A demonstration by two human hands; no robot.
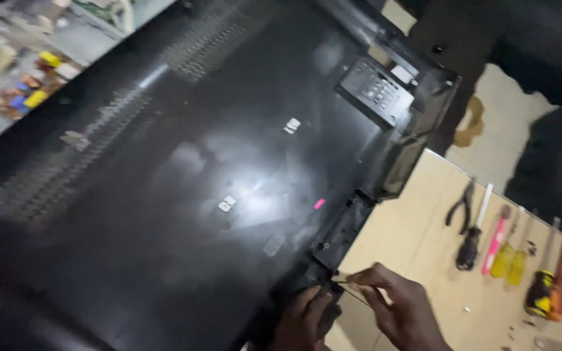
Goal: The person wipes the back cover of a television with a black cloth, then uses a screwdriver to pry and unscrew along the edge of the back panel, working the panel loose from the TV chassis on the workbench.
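A large flat-panel television lies face down across the worktop, its glossy black plastic back cover turned up and its lower edge hanging near the person. It looks broad and awkward rather than very heavy: the back shell seems thin and a little flexible, smooth enough to slip under bare fingers, and the glass on the hidden underside would be fragile, so any lifting is best done by the stiff outer rim with both hands spread wide, never by the middle of the cover. The recessed connector bay along the edge near the hands gives a firmer ledge to hold than the slick flat panel. The left hand rests against that lower edge, fingers curled on the plastic, though whether it grips anything is unclear. The right hand is pinched narrow around a thin dark tool or wire whose tip meets the cover's edge; blur hides what it is. A ribbed port panel sits at the far corner. No true container shows; on the bare worktop to the right lie loose pliers and a row of screwdrivers with yellow, pink and red handles, side by side and apart from the television.
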